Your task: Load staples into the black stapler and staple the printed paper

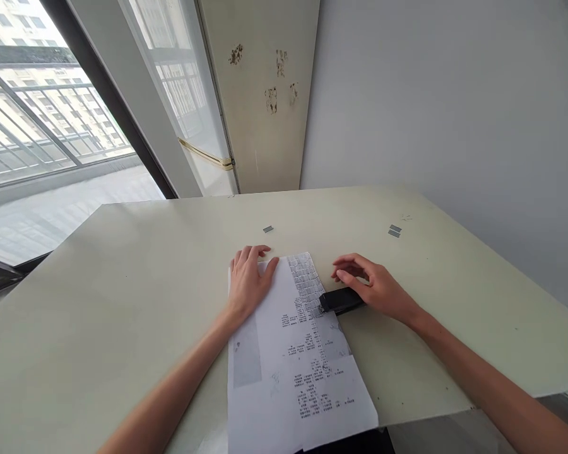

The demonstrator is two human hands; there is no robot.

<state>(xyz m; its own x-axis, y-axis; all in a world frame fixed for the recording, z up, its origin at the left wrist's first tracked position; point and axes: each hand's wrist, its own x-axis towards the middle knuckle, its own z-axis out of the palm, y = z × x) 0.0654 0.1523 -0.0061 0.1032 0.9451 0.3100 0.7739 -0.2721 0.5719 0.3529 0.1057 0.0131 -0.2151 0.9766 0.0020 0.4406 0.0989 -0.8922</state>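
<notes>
Printed paper (pixel 284 353) reaches closest to the camera, its long axis running away over the worktop (pixel 123 302). It should be light, floppy and easily creased, best held flat by its margins. The left hand (pixel 248 280) lies on its far left corner, fingers loosely spread. What looks like a black stapler (pixel 339 300) overlaps the right edge, lying crosswise, one end pointing left; probably stiff, best gripped round its body. The right hand's (pixel 378 290) fingers curl at its other end; whether they grip, I cannot tell.
</notes>
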